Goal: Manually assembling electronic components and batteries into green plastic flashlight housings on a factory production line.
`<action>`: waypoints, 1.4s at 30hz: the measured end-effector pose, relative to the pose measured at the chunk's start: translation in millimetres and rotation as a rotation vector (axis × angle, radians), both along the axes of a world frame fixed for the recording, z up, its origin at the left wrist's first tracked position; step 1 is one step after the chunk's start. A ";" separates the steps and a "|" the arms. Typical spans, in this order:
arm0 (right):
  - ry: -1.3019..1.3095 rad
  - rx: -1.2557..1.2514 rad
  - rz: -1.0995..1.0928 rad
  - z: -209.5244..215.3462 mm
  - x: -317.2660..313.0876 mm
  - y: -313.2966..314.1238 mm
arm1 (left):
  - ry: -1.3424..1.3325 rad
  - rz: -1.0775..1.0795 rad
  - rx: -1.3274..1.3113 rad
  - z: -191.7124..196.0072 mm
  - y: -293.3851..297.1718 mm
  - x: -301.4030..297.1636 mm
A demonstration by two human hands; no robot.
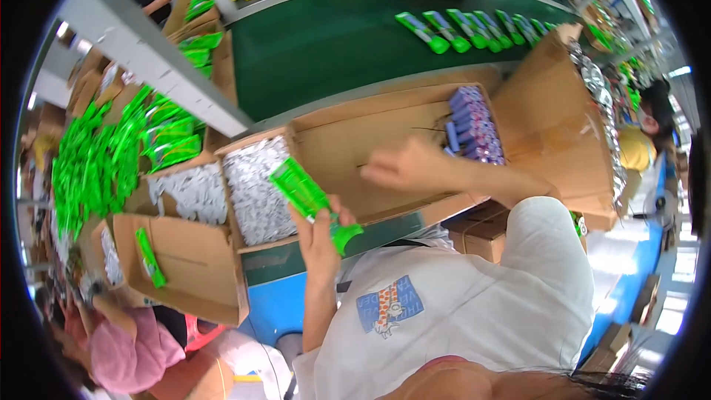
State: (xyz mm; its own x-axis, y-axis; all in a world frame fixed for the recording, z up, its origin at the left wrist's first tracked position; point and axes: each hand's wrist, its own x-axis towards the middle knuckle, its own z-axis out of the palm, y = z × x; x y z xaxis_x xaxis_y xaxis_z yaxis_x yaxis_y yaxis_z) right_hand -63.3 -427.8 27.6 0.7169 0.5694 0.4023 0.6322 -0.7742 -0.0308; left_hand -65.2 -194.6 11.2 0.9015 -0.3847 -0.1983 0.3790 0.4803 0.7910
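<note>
In my left hand [320,241] is a long green plastic casing [298,187], gripped near its lower end and tilted up to the left. Its upper end overlaps a box of small whitish pieces [255,207]. My right hand [404,166] hovers over a long cardboard box [333,137], its fingers curled together; whatever they may hold is hidden. At the right end of that box, purple cylinders [470,126] stand packed in rows. A few dark wires stick out from them.
Green casings with pale inserts [452,30] lie in a row on the green conveyor belt [311,52]. Piles of green parts [104,155] fill the left side, beside a grey post [163,52]. A tall cardboard flap [548,111] stands right. A person in pink [133,348] sits left.
</note>
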 end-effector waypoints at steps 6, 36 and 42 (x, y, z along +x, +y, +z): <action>0.471 -0.505 -0.726 -44.5 -23.7 -108.7 | -0.048 -0.141 0.021 0.0 -9.4 -14.3; 1.108 0.901 -0.290 36.4 2.1 28.9 | -0.249 -0.163 0.200 -3.3 -42.5 -27.5; 1.233 0.856 -0.143 27.1 23.3 52.4 | -0.243 -0.070 0.164 -11.7 -17.6 -26.5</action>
State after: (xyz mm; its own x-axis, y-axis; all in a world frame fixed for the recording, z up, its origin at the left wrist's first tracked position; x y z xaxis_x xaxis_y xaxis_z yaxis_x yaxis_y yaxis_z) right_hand -40.0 -375.4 54.7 0.8712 0.3794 -0.3116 -0.2032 -0.2991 -0.9323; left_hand -91.7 -212.2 -0.5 0.9025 -0.4283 -0.0446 0.1965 0.3175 0.9277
